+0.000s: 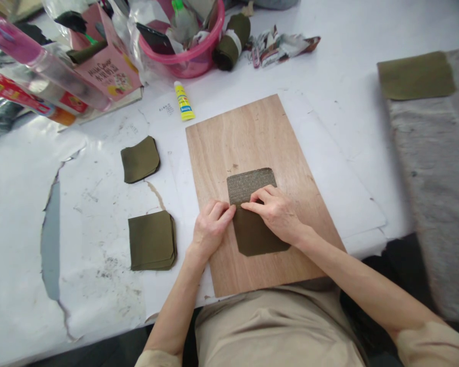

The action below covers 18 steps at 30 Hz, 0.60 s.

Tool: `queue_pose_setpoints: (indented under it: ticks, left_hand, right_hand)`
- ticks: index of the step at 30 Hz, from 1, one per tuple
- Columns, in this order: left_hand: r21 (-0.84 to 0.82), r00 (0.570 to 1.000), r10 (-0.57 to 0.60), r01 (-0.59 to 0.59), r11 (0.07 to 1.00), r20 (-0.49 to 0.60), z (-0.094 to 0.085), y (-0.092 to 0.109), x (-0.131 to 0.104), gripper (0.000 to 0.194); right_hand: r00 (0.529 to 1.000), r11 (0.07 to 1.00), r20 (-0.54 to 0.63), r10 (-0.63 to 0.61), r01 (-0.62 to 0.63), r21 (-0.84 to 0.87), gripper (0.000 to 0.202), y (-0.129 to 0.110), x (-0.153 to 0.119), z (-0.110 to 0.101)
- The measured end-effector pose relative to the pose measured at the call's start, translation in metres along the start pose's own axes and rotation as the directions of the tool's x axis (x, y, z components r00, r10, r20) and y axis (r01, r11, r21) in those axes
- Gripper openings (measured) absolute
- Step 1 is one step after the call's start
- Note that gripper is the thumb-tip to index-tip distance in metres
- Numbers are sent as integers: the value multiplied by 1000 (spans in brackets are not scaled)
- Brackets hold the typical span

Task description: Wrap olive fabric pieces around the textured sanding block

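An olive-green fabric piece (258,234) lies on the wooden board (248,127), its upper part a greyer, speckled surface (251,184). My left hand (211,227) rests at the piece's left edge, fingers together, thumb and fingertip touching the line where the two surfaces meet. On that same line, a little to the right, my right hand (275,211) bends its fingers with thumb and index close together on the fabric. Whatever is between the fingertips of either hand is too small to make out.
Two stacks of green fabric pieces (141,159), (152,240) lie left of the board. A yellow tube (184,102), a pink basket (195,58), a green roll (233,43) and a pink box (105,61) stand or lie behind. Grey padded material (436,168) is at right.
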<state>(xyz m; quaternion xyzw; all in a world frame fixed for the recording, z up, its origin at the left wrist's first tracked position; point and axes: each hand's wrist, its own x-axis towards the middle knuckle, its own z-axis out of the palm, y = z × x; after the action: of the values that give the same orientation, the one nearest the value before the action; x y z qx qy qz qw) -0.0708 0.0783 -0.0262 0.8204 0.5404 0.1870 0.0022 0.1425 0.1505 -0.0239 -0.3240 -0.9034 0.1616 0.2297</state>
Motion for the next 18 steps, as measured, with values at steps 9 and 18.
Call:
queue_pose_setpoints:
  ticks: [9, 18]
  left_hand:
    - [113, 999, 34, -34, 993, 3, -4, 6, 3, 20]
    - [169, 997, 6, -18, 985, 71, -10, 9, -4, 24]
  right_hand:
    - [999, 995, -16, -52, 51, -87, 20, -2, 1, 1]
    - [997, 993, -19, -68, 66, -98, 18, 0, 0, 3]
